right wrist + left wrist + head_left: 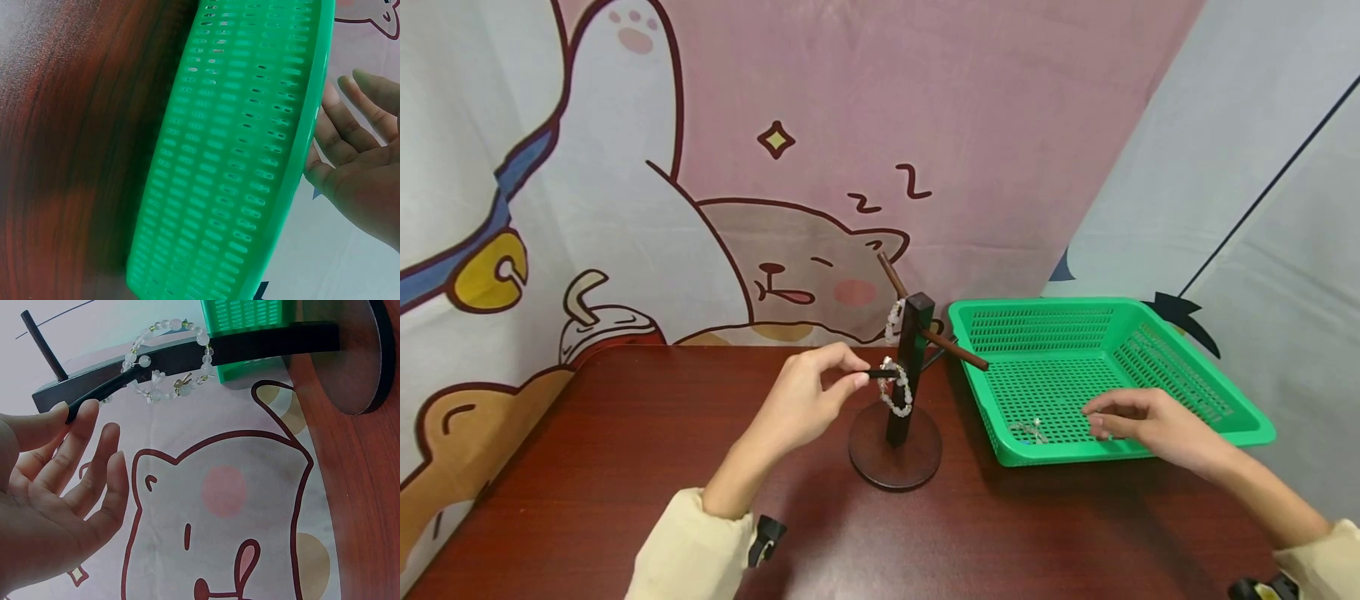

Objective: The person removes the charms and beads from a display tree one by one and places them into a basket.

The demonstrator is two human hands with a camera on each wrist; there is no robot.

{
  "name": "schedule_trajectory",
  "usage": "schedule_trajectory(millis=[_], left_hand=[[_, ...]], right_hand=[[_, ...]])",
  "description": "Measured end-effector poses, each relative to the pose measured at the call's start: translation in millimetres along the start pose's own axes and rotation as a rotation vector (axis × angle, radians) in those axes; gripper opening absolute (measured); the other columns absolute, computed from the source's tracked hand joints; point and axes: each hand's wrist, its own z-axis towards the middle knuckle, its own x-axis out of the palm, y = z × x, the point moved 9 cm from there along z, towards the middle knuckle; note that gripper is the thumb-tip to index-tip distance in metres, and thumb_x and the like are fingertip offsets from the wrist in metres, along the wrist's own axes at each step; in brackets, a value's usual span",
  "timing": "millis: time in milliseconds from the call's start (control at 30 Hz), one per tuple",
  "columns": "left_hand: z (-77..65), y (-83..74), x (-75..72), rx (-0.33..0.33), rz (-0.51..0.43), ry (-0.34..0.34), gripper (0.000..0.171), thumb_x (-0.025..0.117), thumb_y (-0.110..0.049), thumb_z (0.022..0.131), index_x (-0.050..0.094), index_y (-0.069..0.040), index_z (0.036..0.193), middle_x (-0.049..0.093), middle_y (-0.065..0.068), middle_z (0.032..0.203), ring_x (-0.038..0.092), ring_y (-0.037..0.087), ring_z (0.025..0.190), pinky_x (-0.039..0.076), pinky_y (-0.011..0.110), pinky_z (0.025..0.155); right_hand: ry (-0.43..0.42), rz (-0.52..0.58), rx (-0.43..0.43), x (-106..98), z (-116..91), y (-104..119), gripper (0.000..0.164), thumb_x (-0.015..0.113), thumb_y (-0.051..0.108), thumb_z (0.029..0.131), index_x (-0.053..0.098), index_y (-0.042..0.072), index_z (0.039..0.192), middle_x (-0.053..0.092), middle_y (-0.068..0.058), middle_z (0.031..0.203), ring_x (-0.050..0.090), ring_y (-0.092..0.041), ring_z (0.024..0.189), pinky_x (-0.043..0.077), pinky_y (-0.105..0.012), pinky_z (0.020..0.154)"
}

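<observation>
A dark wooden jewelry stand [913, 342] stands upright on a round base, with pegs sticking out at several heights. My left hand [812, 392] pinches the end of its left peg [100, 394] between thumb and fingers, the other fingers loosely spread. Around that peg hangs a bracelet of clear and white beads [204, 339], close to the post. Another beaded bracelet [892, 321] hangs higher, from the peg at the back. My right hand [1153, 425] hovers at the front rim of a green plastic basket [988, 400], fingers loosely bent, holding nothing.
Some small beaded jewelry [1032, 430] lies in the basket's front left corner. The reddish-brown tabletop [647, 433] meets a cartoon-printed cloth [1000, 125] at the back. A bare peg [955, 348] juts from the stand toward the basket.
</observation>
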Motion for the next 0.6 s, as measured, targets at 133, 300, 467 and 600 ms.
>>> schedule_trajectory(millis=[133,300,467,600], left_hand=[[0.1,0.3,0.0,-0.007,-0.005,0.002,0.004,0.066,-0.005,0.082,0.066,-0.008,0.086,0.067,-0.001,0.085,0.057,0.014,0.08,0.044,0.038,0.072],[0.8,-0.3,0.2,0.0,-0.004,-0.001,0.005,0.066,-0.004,0.082,0.066,-0.007,0.085,0.067,-0.001,0.084,0.057,0.014,0.078,0.044,0.038,0.071],[1.2,0.6,0.6,0.005,0.006,-0.003,0.005,0.067,-0.004,0.081,0.067,-0.007,0.085,0.067,-0.001,0.084,0.057,0.014,0.078,0.043,0.034,0.071],[1.0,0.7,0.5,0.01,0.005,-0.001,0.005,0.066,-0.004,0.081,0.066,-0.007,0.085,0.067,0.0,0.084,0.059,0.015,0.083,0.044,0.036,0.073]], right_hand=[[0.012,-0.014,0.015,-2,2,4,0.025,0.051,0.017,0.094,0.058,-0.001,0.111,0.066,-0.003,0.084,0.059,-0.015,0.075,0.043,-0.029,0.057],[0.012,-0.054,0.025,-7,6,12,0.028,0.051,0.018,0.094,0.057,-0.002,0.113,0.067,0.0,0.087,0.061,-0.014,0.078,0.047,-0.029,0.062],[-0.008,-0.068,0.008,-11,11,24,0.027,0.052,0.018,0.093,0.058,0.0,0.112,0.067,0.0,0.087,0.061,-0.014,0.079,0.049,-0.029,0.067],[-0.019,-0.067,-0.004,-13,17,33,0.026,0.052,0.019,0.093,0.059,0.002,0.112,0.067,0.0,0.088,0.061,-0.014,0.08,0.049,-0.029,0.068]])
